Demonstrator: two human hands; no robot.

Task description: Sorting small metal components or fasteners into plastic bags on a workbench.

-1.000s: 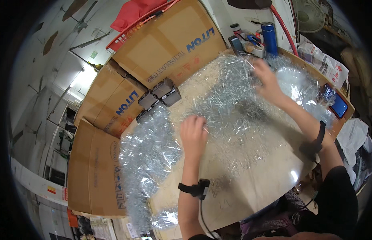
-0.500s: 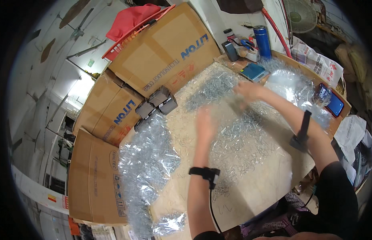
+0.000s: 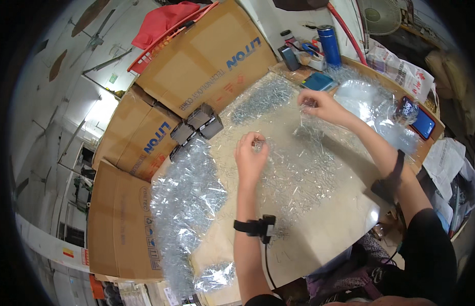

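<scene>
My left hand (image 3: 250,158) is curled above the board, thumb and fingertips pinched on a few thin metal wire pieces (image 3: 259,145). Farther right and slightly higher, my right hand (image 3: 321,107) bends its fingers round more of these wire pieces, partly hidden by the fingers. Just below it, a loose tangle of wire pieces (image 3: 311,133) shows. Many shiny wire pieces (image 3: 303,178) lie scattered between and in front of the hands. A denser heap of them (image 3: 263,102) spreads beyond, towards the back of the board (image 3: 319,239).
A long wire heap (image 3: 184,194) runs along the left, against upright cardboard (image 3: 206,61). Small dark blocks (image 3: 204,122) stand there. At the back right are a flat teal device (image 3: 319,81), a blue cylinder (image 3: 329,46), a clear plastic bag (image 3: 360,104) and a phone (image 3: 423,125).
My hands have drawn apart from the middle heap: the left a little leftwards, the right slightly up. The wire pieces around the middle now lie more spread out. The view has shifted slightly.
</scene>
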